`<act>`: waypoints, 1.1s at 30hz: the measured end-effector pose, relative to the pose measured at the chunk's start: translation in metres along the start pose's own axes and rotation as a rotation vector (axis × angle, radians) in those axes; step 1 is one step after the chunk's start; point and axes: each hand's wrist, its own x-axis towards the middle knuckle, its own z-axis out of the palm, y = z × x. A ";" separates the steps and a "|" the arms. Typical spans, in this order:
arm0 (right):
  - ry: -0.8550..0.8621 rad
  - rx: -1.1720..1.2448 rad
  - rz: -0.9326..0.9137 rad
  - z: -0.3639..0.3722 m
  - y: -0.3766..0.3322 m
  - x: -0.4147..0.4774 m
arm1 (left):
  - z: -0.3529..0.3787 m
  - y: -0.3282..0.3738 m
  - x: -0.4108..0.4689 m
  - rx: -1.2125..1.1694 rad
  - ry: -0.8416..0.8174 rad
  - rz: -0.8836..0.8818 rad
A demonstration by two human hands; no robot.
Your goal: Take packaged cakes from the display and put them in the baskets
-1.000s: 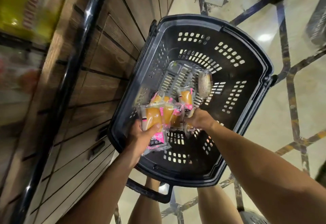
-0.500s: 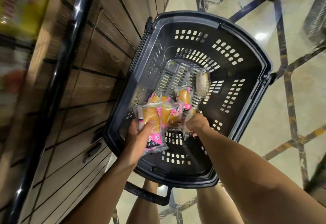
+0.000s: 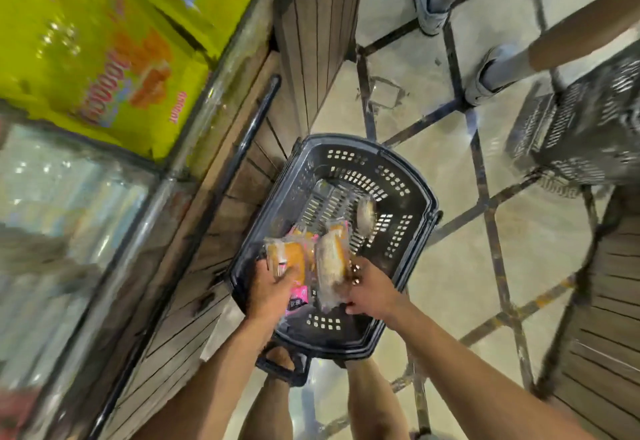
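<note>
A dark plastic shopping basket (image 3: 420, 197) stands on the floor beside the wooden display base. My left hand (image 3: 272, 292) grips a clear-wrapped golden cake with a pink label (image 3: 292, 259) over the basket's near end. My right hand (image 3: 372, 289) holds the edge of another wrapped cake (image 3: 332, 263), paler and blurred, right next to it. More wrapped cakes (image 3: 341, 228) lie under these in the basket. One round wrapped cake (image 3: 365, 213) rests alone on the basket floor farther in.
The display (image 3: 104, 59) at upper left carries yellow-green cake boxes behind a rail; a glass case sits below it. Another person's legs and shoes (image 3: 485, 83) stand at the upper right beside a second dark basket (image 3: 581, 135). Wooden panelling (image 3: 602, 353) rises at the right.
The camera has lifted and pulled back, bringing the display and the other person into view. My right hand has drawn back toward me and now holds a pale wrapped cake.
</note>
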 end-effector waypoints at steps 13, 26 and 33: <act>0.435 -0.519 -0.554 0.026 -0.098 -0.238 | -0.054 0.129 -0.198 -0.388 -0.222 0.145; 0.533 0.242 -0.606 0.072 -0.096 -0.349 | -0.130 0.134 -0.295 -0.280 -0.545 0.444; 0.138 0.482 -0.575 0.101 -0.077 -0.387 | -0.180 0.087 -0.336 -0.386 -0.496 0.471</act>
